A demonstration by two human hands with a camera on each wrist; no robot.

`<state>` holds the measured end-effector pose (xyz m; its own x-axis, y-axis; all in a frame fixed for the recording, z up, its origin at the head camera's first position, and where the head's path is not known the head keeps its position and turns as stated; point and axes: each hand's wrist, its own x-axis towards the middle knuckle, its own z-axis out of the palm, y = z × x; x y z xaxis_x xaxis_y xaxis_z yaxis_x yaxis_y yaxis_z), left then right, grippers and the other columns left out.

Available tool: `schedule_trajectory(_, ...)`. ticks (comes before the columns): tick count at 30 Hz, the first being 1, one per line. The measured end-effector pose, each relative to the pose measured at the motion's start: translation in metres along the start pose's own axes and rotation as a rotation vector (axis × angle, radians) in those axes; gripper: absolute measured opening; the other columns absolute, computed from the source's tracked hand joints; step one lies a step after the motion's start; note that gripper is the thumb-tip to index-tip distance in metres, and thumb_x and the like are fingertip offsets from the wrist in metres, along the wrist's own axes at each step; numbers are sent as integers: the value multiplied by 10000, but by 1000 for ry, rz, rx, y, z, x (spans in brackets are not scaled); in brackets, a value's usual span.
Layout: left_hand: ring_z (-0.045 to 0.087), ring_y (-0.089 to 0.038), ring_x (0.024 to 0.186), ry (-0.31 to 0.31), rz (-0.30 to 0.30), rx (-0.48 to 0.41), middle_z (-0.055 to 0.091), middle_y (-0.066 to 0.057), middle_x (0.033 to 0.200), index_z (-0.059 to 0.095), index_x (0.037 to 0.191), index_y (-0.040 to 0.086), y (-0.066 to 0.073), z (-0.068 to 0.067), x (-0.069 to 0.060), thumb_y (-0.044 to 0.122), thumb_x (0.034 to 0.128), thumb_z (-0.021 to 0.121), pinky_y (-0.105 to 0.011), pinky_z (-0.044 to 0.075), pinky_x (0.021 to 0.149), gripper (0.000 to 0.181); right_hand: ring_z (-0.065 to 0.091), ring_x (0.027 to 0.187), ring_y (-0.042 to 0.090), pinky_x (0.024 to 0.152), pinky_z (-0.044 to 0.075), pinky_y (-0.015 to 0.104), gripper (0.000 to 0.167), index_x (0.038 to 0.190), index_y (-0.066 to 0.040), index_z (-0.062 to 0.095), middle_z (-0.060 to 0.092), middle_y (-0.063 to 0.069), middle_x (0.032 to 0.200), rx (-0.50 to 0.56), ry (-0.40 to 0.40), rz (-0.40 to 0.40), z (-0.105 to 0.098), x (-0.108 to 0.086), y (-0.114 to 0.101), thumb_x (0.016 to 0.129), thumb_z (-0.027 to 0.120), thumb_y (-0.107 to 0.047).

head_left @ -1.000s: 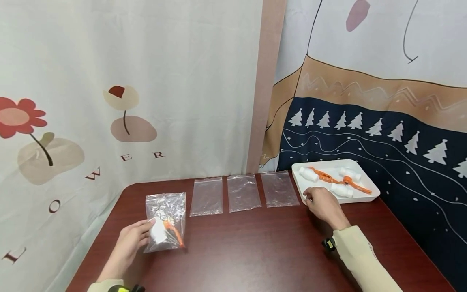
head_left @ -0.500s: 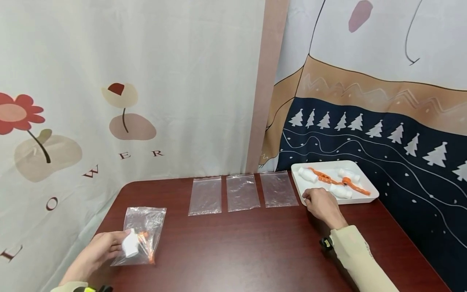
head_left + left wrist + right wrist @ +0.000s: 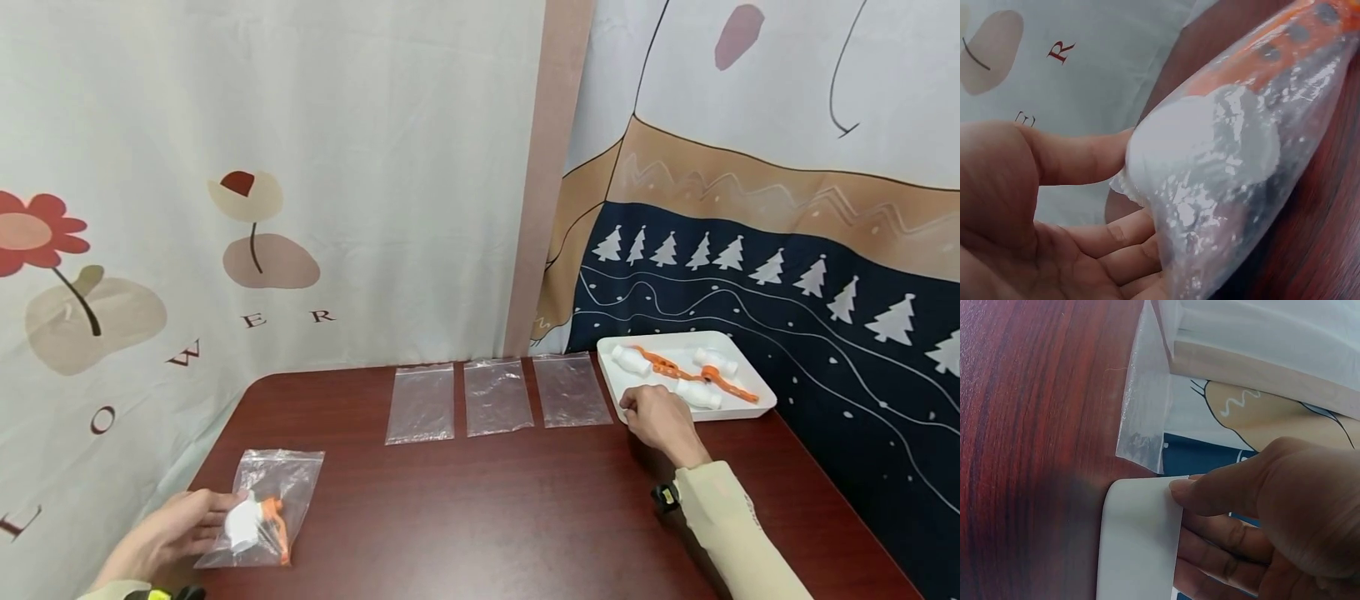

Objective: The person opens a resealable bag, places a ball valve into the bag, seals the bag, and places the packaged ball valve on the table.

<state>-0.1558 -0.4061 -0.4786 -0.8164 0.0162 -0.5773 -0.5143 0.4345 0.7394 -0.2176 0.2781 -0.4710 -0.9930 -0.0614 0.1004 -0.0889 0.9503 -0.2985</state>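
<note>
At the left of the table my left hand (image 3: pixel 168 529) pinches a clear zip bag (image 3: pixel 288 483) between thumb and fingers. Inside the bag are a small white bottle-shaped piece (image 3: pixel 243 523) and an orange strip with holes (image 3: pixel 277 529). The left wrist view shows my thumb against the plastic over the white piece (image 3: pixel 1172 144). My right hand (image 3: pixel 662 421) grips the near left rim of a white tray (image 3: pixel 1138 537), thumb outside and fingers inside. Several white bottle-shaped pieces (image 3: pixel 699 394) and orange strips (image 3: pixel 663 364) lie in the tray.
Three flat clear zip bags lie in a row along the table's back edge: a left one (image 3: pixel 422 404), a middle one (image 3: pixel 498 397) and a right one (image 3: pixel 573 390) beside the tray. Printed curtains (image 3: pixel 405 183) hang behind the dark red table (image 3: pixel 480 500).
My left hand has moved left and toward me with the filled bag, away from the row of flat bags. My right hand stays at the tray rim.
</note>
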Motion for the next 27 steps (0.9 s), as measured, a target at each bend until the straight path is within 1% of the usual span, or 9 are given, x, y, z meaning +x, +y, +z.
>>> schedule_trajectory(2, 656, -261, 927, 60, -25, 24, 663, -227, 1022, 530, 1198, -221, 2, 2, -2, 279, 998, 608, -377, 604, 790, 545, 590, 677, 186, 614, 534, 386, 133, 955, -74, 775, 740, 62, 841, 2, 2, 4, 0, 0, 0, 888, 660, -77)
schedule_trajectory(5, 629, -175, 793, 104, -38, 29, 652, -132, 880, 626, 1033, -97, 6, 4, -5, 276, 974, 630, -328, 586, 711, 378, 599, 683, 189, 611, 533, 388, 131, 953, -76, 774, 743, 64, 843, 8, 4, 7, 0, 0, 1, 887, 661, -81)
schedule_trajectory(7, 584, -122, 690, 124, -47, 24, 615, -15, 768, 655, 892, 34, 8, 4, -6, 276, 963, 635, -282, 546, 638, 253, 606, 689, 190, 612, 535, 389, 128, 952, -78, 775, 745, 63, 846, 13, 4, 6, 1, 0, 1, 887, 665, -84)
schedule_trajectory(10, 584, -100, 647, 120, -38, 49, 607, 16, 725, 649, 840, 57, 7, 5, -8, 277, 963, 625, -268, 545, 606, 253, 608, 694, 188, 614, 531, 386, 127, 952, -81, 776, 747, 58, 849, 20, -4, 8, 1, -1, 1, 887, 667, -90)
schedule_trajectory(14, 661, -190, 782, 129, -26, 132, 678, -138, 887, 592, 1075, -192, 6, 5, -11, 299, 978, 629, -348, 608, 689, 501, 597, 683, 183, 612, 525, 377, 131, 958, -81, 776, 745, 55, 842, 25, -16, 19, 1, 0, 1, 888, 666, -91)
schedule_trajectory(16, 665, -218, 830, 147, -23, 168, 681, -189, 952, 516, 1191, -255, 7, 6, -12, 312, 983, 629, -374, 612, 716, 614, 598, 682, 183, 613, 526, 378, 133, 962, -79, 777, 746, 58, 844, 25, -17, 23, 1, 0, 1, 890, 666, -92)
schedule_trajectory(18, 658, -223, 844, 162, -9, 188, 675, -187, 964, 475, 1259, -260, 9, 6, -14, 316, 987, 623, -381, 614, 720, 654, 603, 687, 187, 617, 531, 383, 135, 965, -77, 778, 749, 62, 848, 24, -13, 25, 1, 0, 1, 891, 667, -95)
schedule_trajectory(23, 600, -190, 777, 199, 23, 182, 616, -89, 875, 513, 1209, -216, 12, 11, -16, 303, 990, 602, -339, 597, 665, 570, 609, 694, 194, 618, 530, 390, 148, 979, -74, 776, 749, 64, 850, 24, -12, 31, 0, -1, 1, 889, 661, -98)
schedule_trajectory(27, 640, -197, 776, 243, 47, 211, 645, -134, 893, 485, 1230, -228, 18, 13, -17, 318, 1013, 565, -352, 601, 668, 593, 603, 686, 189, 606, 518, 378, 155, 990, -71, 768, 742, 54, 839, 22, -15, 36, 0, -1, 1, 892, 652, -98)
